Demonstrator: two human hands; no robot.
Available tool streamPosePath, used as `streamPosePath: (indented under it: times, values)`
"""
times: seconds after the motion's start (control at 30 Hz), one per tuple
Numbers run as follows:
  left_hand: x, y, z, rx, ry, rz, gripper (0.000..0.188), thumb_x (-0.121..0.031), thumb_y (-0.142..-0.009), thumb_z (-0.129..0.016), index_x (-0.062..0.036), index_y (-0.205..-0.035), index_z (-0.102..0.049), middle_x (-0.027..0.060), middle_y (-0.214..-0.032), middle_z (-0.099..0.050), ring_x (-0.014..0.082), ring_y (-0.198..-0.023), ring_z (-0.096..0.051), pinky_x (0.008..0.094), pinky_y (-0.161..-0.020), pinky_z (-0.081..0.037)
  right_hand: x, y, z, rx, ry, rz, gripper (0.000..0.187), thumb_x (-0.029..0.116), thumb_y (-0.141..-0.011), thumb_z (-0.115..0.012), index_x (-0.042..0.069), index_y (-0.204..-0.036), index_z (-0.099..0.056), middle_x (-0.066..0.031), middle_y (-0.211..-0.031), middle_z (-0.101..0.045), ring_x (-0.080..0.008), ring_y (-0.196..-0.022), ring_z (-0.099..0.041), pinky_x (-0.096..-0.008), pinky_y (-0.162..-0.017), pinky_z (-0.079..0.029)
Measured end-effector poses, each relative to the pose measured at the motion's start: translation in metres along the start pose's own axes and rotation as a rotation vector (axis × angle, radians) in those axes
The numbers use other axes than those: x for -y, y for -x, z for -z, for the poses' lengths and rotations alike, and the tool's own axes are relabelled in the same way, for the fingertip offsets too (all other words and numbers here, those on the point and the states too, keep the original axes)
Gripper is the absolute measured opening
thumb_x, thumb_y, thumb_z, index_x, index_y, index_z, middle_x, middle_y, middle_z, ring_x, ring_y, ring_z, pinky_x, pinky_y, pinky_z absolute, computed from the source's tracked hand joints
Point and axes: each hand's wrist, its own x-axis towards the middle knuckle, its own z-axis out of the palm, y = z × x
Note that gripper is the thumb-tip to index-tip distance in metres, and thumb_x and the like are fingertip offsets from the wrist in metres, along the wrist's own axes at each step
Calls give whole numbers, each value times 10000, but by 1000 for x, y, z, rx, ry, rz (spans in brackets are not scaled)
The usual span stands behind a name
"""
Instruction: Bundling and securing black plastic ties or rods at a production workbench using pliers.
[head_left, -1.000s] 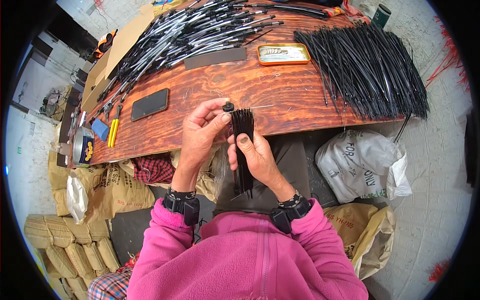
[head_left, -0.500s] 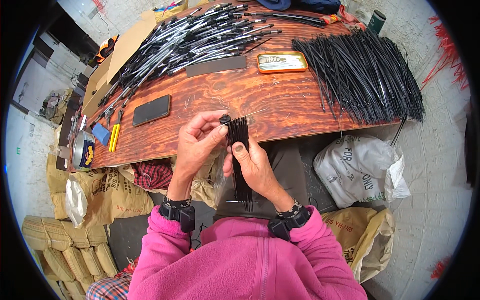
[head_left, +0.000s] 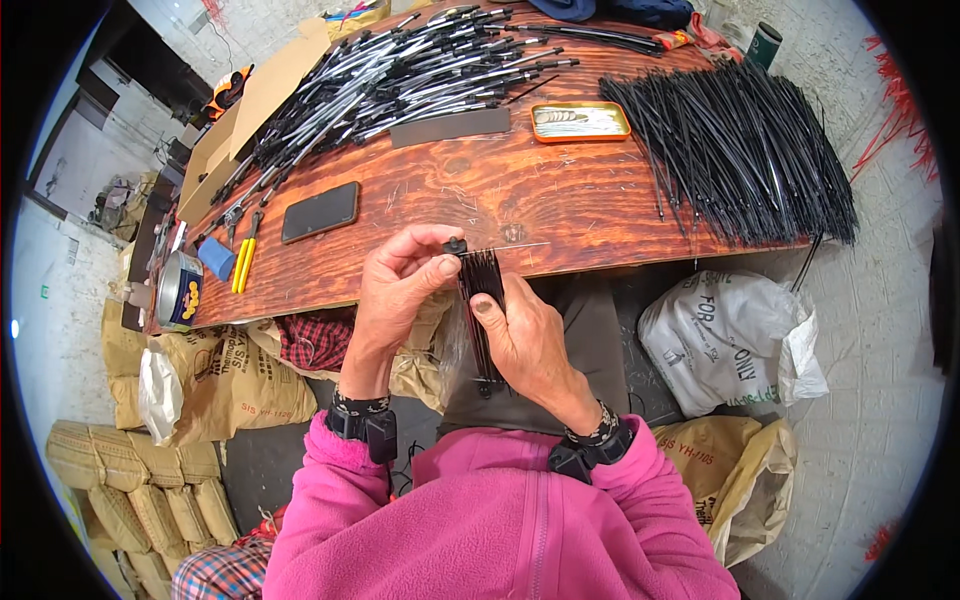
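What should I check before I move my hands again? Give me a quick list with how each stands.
1. Bundle of black strips held by the right hand: ok.
2. Small black piece held by the left hand: ok.
3. Thin rod sticking out past the bundle's right side: ok.
4. Rod through every strip: cannot tell, too fine.
5. Phone apart from both hands: ok.
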Motion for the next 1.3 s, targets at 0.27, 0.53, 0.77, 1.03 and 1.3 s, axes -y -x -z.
streamPosePath:
  times: [0.27, 0.53, 0.77, 1.03, 1.3]
  values:
    - [3, -5, 6, 43, -7, -10, 298, -67, -878, -713, 10, -1157, -640, 6, -992, -663, 61, -853, -625, 219, -763, -525, -5, -3, -4, 32, -147, -63, 405, 414, -1015, -442, 20, -1051, -529, -188, -801, -593, -419, -748, -609, -469, -603, -462]
    - [2, -8, 9, 134, -7, -28, 326, -145, -874, -735, 11, -1145, -644, 17, -989, -666, 68, -849, -627, 221, -754, -512, -12, -5, 2, 218, -366, -156, 452, 455, -1014, -415, 49, -1175, -531, -181, -744, -633, -415, -749, -633, -475, -626, -470]
    - [9, -7, 19, 110, -21, 1, 315, -142, -882, -719, 1, -1154, -648, 37, -1006, -668, 94, -892, -629, 249, -805, -506, -20, -16, 15, 417, -342, -190, 521, 491, -1022, -378, 51, -1266, -515, -106, -849, -698, -251, -792, -666, -362, -692, -501]
    - [-7, -16, 10, 78, -126, -23, 320, -122, -879, -712, -13, -1174, -653, 37, -1075, -668, 125, -951, -628, 260, -844, -497, -34, -29, 10, 405, -467, -61, 563, 511, -1026, -367, 38, -1307, -490, -53, -869, -693, -155, -812, -655, -311, -743, -509]
    - [5, -15, 33, 219, 0, -93, 369, -186, -853, -746, 3, -1156, -651, 61, -1124, -642, 137, -1022, -603, 287, -935, -450, -21, -27, 20, 525, -394, -67, 654, 595, -999, -355, 17, -1218, -568, -55, -876, -700, -156, -800, -645, -310, -733, -508]
